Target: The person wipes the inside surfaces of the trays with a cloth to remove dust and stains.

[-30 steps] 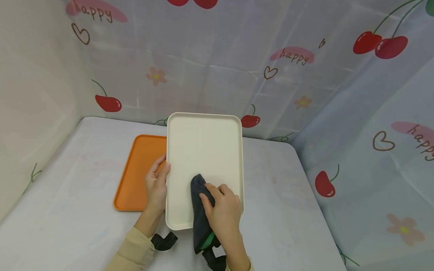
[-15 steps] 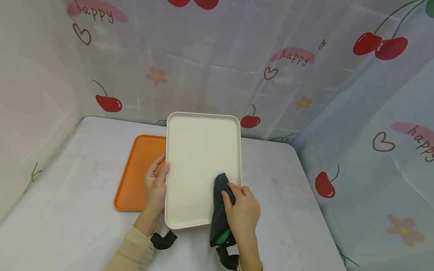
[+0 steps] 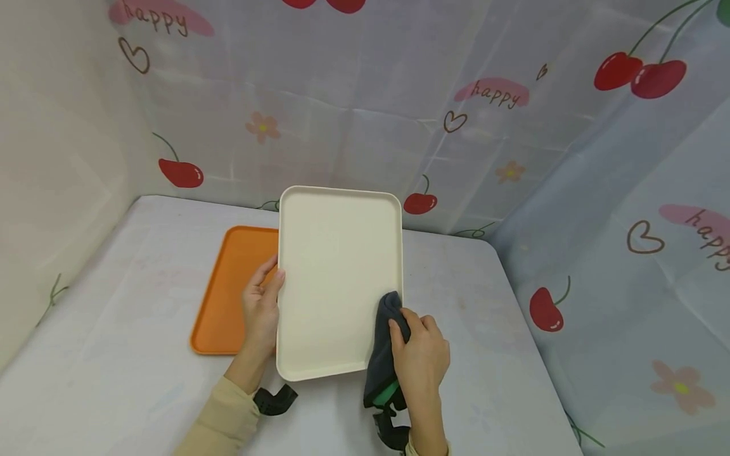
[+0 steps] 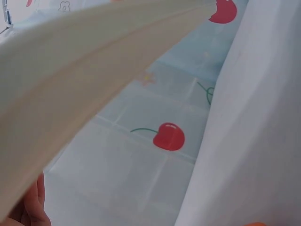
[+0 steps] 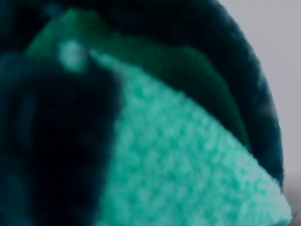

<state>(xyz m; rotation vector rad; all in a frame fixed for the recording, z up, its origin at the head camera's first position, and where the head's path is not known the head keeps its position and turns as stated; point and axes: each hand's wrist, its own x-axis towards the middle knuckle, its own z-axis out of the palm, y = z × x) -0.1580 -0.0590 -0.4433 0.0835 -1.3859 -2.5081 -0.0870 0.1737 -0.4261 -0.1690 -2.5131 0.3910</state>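
Note:
A cream rectangular tray [image 3: 339, 272] is held up, tilted, above the table. My left hand [image 3: 262, 313] grips its left edge, thumb at the rim; the fingers behind it are partly hidden. In the left wrist view the tray's edge [image 4: 84, 70] crosses close to the lens, with a bit of the hand [image 4: 35, 205] at lower left. My right hand [image 3: 422, 351] pinches a folded dark grey cloth [image 3: 381, 361] with a green inner side against the tray's lower right corner. The cloth's green face [image 5: 174, 155] fills most of the right wrist view, blurred.
An orange tray [image 3: 222, 304] lies on the white table [image 3: 142, 329], partly behind the cream tray and left hand. A patterned curtain [image 3: 353, 95] stands along the table's back, and another patterned sheet [image 3: 616, 316] hangs at the right. Black wrist mounts [image 3: 275, 400] sit under both wrists.
My right hand has moved the cloth rightward across the tray's lower part, from near the middle to the right corner. The left hand stays on the left edge; the tray has turned slightly.

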